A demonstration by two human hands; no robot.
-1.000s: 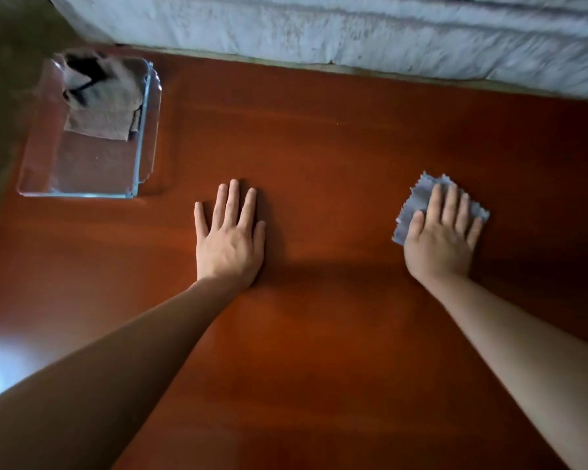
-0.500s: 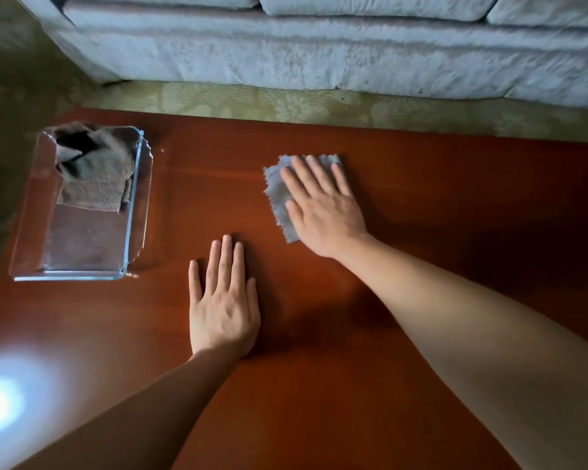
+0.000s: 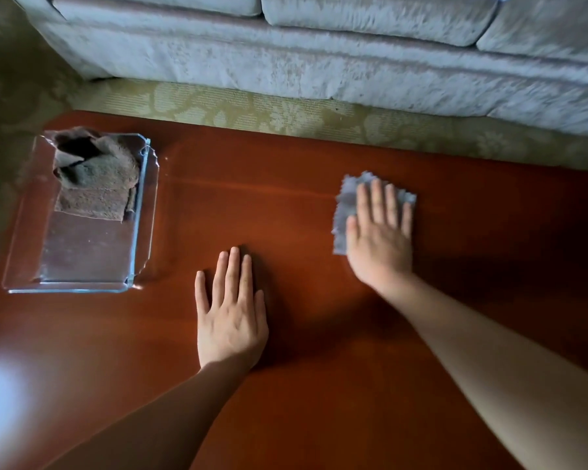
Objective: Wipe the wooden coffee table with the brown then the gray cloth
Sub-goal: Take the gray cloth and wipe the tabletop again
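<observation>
The reddish wooden coffee table (image 3: 286,418) fills the lower view. My right hand (image 3: 379,242) lies flat, palm down, pressing the small gray cloth (image 3: 345,201) onto the table right of centre; the cloth's frayed edges stick out past my fingers and thumb. My left hand (image 3: 231,313) rests flat on the bare wood at the centre, fingers together, holding nothing. The crumpled brown cloth (image 3: 97,183) lies in the far half of a clear glass tray (image 3: 82,286) at the table's left end.
A pale gray sofa (image 3: 319,52) runs along the far side, with a strip of patterned green carpet (image 3: 286,113) between it and the table's far edge. A bright glare spot (image 3: 0,401) sits on the table's near left.
My right hand slid the gray cloth from the right to the left centre, then back to the right. My left hand stayed flat in place. The view tilted up, showing more sofa.
</observation>
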